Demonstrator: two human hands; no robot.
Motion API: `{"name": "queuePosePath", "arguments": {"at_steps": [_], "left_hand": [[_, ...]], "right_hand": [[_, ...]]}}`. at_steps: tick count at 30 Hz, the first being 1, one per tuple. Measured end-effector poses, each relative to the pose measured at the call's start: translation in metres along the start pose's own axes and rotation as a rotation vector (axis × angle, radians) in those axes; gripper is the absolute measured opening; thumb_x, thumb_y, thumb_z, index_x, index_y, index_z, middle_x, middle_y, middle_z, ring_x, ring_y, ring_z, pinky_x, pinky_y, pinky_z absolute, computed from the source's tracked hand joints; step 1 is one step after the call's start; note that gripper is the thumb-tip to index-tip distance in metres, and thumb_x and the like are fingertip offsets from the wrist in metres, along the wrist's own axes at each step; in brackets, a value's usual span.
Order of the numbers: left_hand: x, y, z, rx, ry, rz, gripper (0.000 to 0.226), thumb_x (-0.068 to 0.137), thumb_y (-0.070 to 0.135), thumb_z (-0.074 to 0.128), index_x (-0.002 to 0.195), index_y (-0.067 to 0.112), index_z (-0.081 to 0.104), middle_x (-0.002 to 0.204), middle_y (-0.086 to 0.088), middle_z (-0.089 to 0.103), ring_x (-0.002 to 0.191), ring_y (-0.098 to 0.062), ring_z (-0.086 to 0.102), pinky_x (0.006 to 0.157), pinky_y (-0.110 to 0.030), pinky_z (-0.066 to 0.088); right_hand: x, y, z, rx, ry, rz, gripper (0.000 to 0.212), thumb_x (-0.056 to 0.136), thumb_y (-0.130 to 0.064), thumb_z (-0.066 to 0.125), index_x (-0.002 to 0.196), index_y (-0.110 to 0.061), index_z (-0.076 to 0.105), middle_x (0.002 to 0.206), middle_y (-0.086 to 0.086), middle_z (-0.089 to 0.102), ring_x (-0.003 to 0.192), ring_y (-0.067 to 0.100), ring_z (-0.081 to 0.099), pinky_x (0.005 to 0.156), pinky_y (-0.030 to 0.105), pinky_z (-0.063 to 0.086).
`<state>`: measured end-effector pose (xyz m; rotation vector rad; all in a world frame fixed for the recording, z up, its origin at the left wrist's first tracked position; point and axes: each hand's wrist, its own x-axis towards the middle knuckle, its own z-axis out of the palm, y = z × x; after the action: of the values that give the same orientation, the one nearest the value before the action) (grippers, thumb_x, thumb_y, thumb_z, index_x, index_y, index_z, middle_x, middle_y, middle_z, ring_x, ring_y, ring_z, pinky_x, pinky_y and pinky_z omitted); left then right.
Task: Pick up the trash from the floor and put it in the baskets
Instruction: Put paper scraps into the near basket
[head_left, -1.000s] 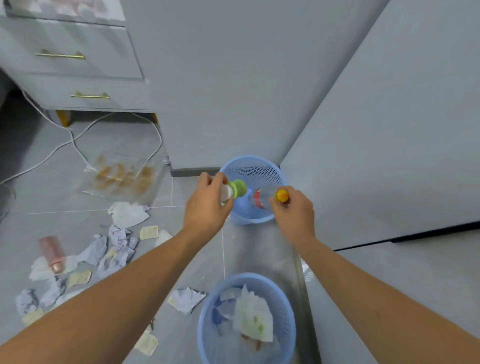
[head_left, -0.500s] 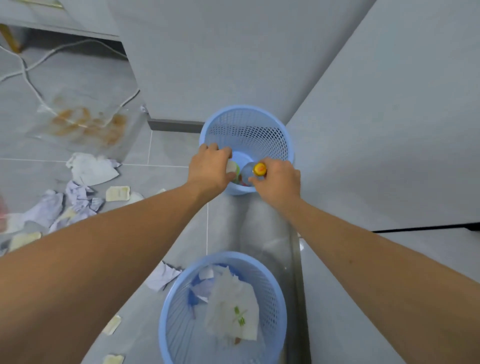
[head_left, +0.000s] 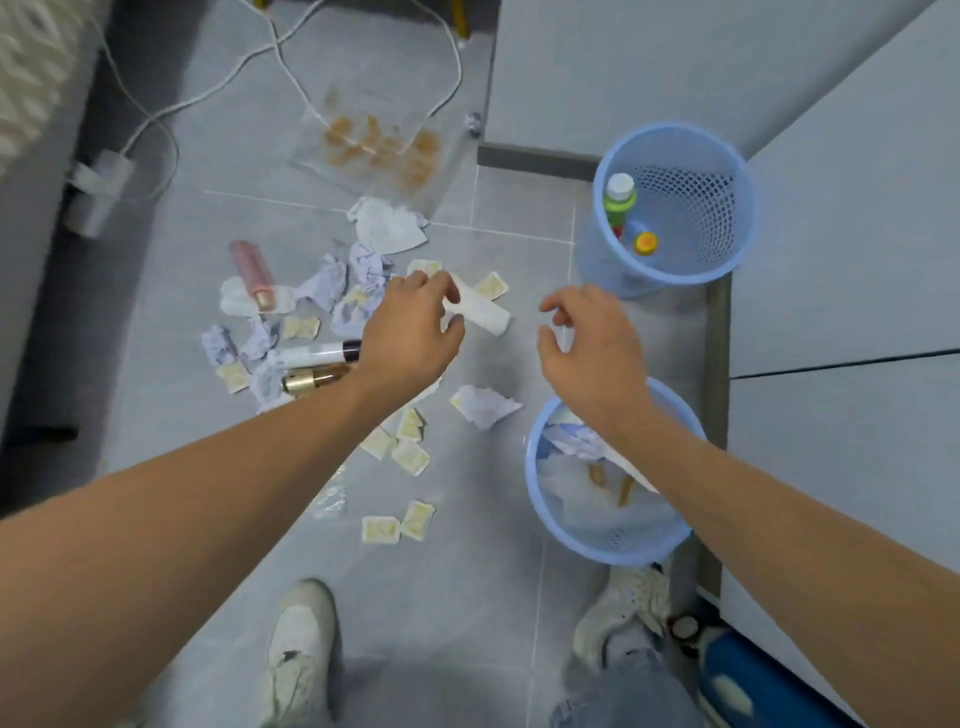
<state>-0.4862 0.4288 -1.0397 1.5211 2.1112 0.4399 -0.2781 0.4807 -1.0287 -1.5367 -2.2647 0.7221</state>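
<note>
Both bottles (head_left: 621, 202) now lie in the far basket (head_left: 727, 270); left hand (head_left: 410, 332) and right hand (head_left: 587, 348), fingers wide and empty, have withdrawn.

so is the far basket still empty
No, the far basket holds two bottles, one with a green band and white cap and one with an orange cap.
</note>
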Motion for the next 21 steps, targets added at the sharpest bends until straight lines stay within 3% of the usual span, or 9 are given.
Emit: {"name": "queuePosePath", "arguments": {"at_steps": [6, 11, 14, 17, 21], "left_hand": [[-0.100, -0.082, -0.010, -0.024, -0.120, -0.186, 0.021, 0.092, 0.032, 0.060, 0.110, 0.022, 0.063, 0.096, 0.003, 0.065, 0.092, -0.019, 0.059, 0.070, -0.035, 0.051], [-0.129, -0.130, 0.054, -0.018, -0.233, -0.296, 0.025, 0.094, 0.037, 0.057, 0.114, 0.024, 0.067, 0.107, -0.001, 0.066, 0.097, -0.021, 0.062, 0.074, -0.035, 0.053], [-0.118, -0.158, 0.100, 0.010, -0.248, -0.240, 0.034, 0.095, 0.034, 0.058, 0.128, 0.026, 0.061, 0.119, -0.003, 0.059, 0.110, -0.025, 0.058, 0.079, -0.040, 0.055], [-0.091, -0.179, 0.144, 0.096, -0.266, -0.124, 0.044, 0.096, 0.029, 0.059, 0.139, 0.032, 0.050, 0.128, -0.004, 0.049, 0.117, -0.028, 0.053, 0.079, -0.045, 0.057], [-0.060, -0.190, 0.190, 0.228, -0.324, -0.012, 0.049, 0.094, 0.025, 0.062, 0.141, 0.033, 0.049, 0.131, -0.005, 0.044, 0.115, -0.028, 0.052, 0.078, -0.043, 0.057]], "right_hand": [[-0.086, -0.053, 0.088, -0.004, -0.257, 0.042, 0.014, 0.089, -0.016, 0.063, 0.102, -0.015, 0.068, 0.101, 0.004, 0.060, 0.092, 0.028, 0.060, 0.077, 0.042, 0.051], [-0.100, -0.019, 0.156, -0.145, -0.465, 0.188, 0.038, 0.088, -0.017, 0.064, 0.126, -0.018, 0.065, 0.130, 0.010, 0.053, 0.112, 0.035, 0.056, 0.095, 0.041, 0.047], [-0.086, 0.016, 0.192, -0.208, -0.433, 0.248, 0.050, 0.090, -0.014, 0.060, 0.139, -0.019, 0.055, 0.144, 0.014, 0.039, 0.120, 0.043, 0.047, 0.100, 0.043, 0.042], [-0.063, 0.044, 0.223, -0.245, -0.412, 0.307, 0.056, 0.094, -0.012, 0.057, 0.147, -0.026, 0.045, 0.154, 0.012, 0.024, 0.131, 0.041, 0.033, 0.100, 0.040, 0.040], [-0.041, 0.067, 0.258, -0.317, -0.402, 0.354, 0.050, 0.096, -0.014, 0.058, 0.142, -0.029, 0.044, 0.147, 0.010, 0.025, 0.127, 0.036, 0.033, 0.083, 0.038, 0.041]]}}
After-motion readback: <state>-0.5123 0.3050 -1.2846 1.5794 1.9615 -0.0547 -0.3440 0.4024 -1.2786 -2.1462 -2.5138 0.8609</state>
